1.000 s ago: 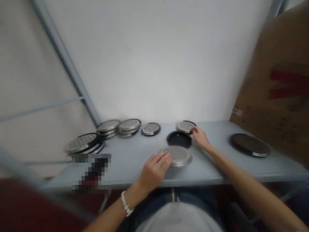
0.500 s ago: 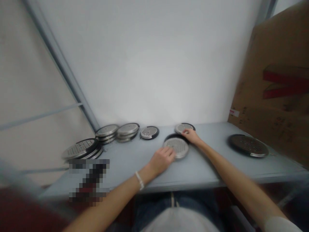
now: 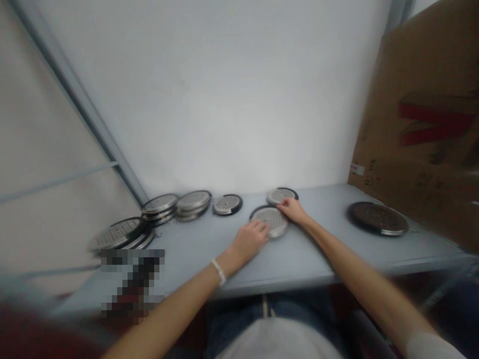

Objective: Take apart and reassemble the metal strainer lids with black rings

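A round perforated metal disc (image 3: 274, 221) with a black edge strip lies on the grey table, nearest the middle. My left hand (image 3: 251, 240), a beaded bracelet at its wrist, grips this disc at its lower left edge with bent fingers. My right hand (image 3: 293, 209) is at the upper right edge of the same disc, fingers pinched together; what they hold is too small to make out. Just behind, a second perforated disc (image 3: 281, 195) lies near the wall, partly hidden by my right fingers.
Stacked discs (image 3: 160, 204) stand at the back left, another stack (image 3: 193, 200) beside them and a third (image 3: 118, 234) nearer. A smaller disc (image 3: 227, 204) lies centre back. A dark disc (image 3: 379, 218) lies right, near a large cardboard box (image 3: 419, 149). The table (image 3: 209, 249) meets a white wall.
The view has shifted slightly. The front disc looks turned a little, with its black strip now more toward the upper left. Both hands stay at it.
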The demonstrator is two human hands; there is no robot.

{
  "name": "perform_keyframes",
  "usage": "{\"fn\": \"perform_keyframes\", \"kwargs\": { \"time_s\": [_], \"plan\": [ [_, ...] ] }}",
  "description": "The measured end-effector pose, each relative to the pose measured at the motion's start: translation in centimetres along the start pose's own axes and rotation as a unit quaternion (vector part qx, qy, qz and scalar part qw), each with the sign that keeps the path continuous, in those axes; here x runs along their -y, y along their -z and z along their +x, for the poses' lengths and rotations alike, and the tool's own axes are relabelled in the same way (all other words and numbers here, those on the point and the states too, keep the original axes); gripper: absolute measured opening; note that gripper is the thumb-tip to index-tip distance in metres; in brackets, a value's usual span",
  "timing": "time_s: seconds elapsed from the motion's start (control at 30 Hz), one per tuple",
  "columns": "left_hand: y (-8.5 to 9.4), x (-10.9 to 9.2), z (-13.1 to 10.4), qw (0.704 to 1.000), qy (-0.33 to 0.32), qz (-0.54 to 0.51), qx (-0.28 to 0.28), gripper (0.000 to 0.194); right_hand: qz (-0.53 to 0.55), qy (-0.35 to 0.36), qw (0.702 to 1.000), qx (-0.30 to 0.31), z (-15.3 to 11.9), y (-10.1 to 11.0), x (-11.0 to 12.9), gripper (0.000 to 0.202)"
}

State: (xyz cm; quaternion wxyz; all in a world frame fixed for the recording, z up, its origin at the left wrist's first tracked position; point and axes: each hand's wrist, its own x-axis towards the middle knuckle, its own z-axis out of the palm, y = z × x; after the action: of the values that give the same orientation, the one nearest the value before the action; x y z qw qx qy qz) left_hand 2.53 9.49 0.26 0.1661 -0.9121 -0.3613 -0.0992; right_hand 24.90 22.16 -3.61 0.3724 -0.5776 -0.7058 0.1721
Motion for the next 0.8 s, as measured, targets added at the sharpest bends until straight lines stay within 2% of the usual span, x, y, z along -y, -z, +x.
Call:
{"fn": "perform_keyframes", "kwargs": {
  "time_s": [0.17, 0.33, 0.47, 0.6, 0.7, 0.8],
  "plan": [
    [0.0, 0.6, 0.5, 1.000, 0.008, -0.021, -0.006, 0.024, -0.001, -0.014, 1.000, 0.007, -0.2, 0.1, 0.5, 0.015],
    [-0.7, 2.2, 0.4, 0.999, 0.003, -0.040, -0.028, 0.028, 0.003, -0.020, 1.000, 0.017, -0.1, 0.5, 0.8, 0.009],
    [-1.1, 3.5, 0.3, 0.999, -0.021, -0.032, -0.032, 0.028, 0.007, -0.018, 1.000, 0.011, -0.2, 0.7, 1.0, 0.007],
    [-1.2, 3.7, 0.1, 0.998, -0.055, -0.025, -0.026, 0.029, 0.014, -0.022, 1.000, 0.000, -0.6, 0.3, 1.0, 0.009],
    [-1.1, 3.4, -0.4, 0.996, -0.074, -0.015, -0.056, 0.029, 0.021, -0.024, 0.999, -0.006, -0.8, -0.1, 0.8, 0.014],
    [-0.7, 3.4, -1.2, 0.992, -0.060, -0.014, -0.108, 0.029, 0.030, -0.022, 0.999, -0.012, -0.8, -0.4, 0.7, 0.024]
  ]
}}
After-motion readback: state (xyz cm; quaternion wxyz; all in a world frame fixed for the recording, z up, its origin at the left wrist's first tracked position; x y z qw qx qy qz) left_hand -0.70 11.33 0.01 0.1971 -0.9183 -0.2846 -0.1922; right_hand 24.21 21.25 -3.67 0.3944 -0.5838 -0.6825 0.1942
